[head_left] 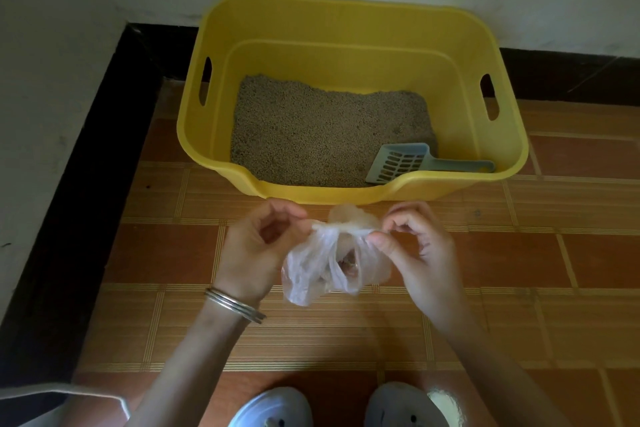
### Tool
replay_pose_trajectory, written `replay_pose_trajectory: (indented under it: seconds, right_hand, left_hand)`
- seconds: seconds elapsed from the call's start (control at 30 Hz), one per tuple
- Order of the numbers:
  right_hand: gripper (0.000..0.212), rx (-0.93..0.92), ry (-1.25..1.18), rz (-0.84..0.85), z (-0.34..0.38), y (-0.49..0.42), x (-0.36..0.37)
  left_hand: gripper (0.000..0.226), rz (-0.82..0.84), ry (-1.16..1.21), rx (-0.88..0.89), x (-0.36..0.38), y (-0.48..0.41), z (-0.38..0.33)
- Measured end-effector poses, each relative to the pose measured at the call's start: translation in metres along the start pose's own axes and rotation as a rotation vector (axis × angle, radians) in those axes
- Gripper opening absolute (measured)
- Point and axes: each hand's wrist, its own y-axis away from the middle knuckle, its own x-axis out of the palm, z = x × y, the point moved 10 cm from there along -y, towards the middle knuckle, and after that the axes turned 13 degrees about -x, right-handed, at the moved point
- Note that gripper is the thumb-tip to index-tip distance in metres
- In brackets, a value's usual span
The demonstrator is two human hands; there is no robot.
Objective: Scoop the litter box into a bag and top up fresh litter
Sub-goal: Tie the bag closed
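1. a person's left hand [258, 246] and right hand [417, 250] hold a clear plastic bag [329, 267] just in front of a yellow litter box [349, 28], the fingers [379, 237] of each pinching one end of its twisted, gathered neck.
2. the bag hangs over the tiled floor [571, 253], brownish clumps showing inside.
3. in the box, a grey-blue scoop [401, 163] lies on the litter [322, 135] at the near right corner.
4. metal bangles [235, 305] circle the left wrist.

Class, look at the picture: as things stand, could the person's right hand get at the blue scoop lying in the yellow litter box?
Probably not at once. The way looks free: the scoop lies uncovered by the low front wall of the litter box. But the right hand is pinching the plastic bag, as is the left hand.
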Motion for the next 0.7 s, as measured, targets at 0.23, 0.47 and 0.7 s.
replay_pose_trajectory:
  seconds: [0.23, 0.47, 0.7]
  right_hand:
    - [0.014, 0.242, 0.064, 0.058, -0.050, 0.029, -0.015]
    - [0.018, 0.448, 0.241, 0.082, -0.101, 0.062, -0.037]
    - [0.005, 0.594, -0.124, -0.017, -0.102, 0.070, -0.042]
  left_hand:
    - [0.031, -0.292, -0.486, 0.066, -0.052, -0.007, 0.025]
    - [0.026, -0.368, -0.719, -0.089, -0.073, -0.019, 0.074]
    - [0.012, -0.286, -0.817, 0.043, -0.065, -0.013, 0.057]
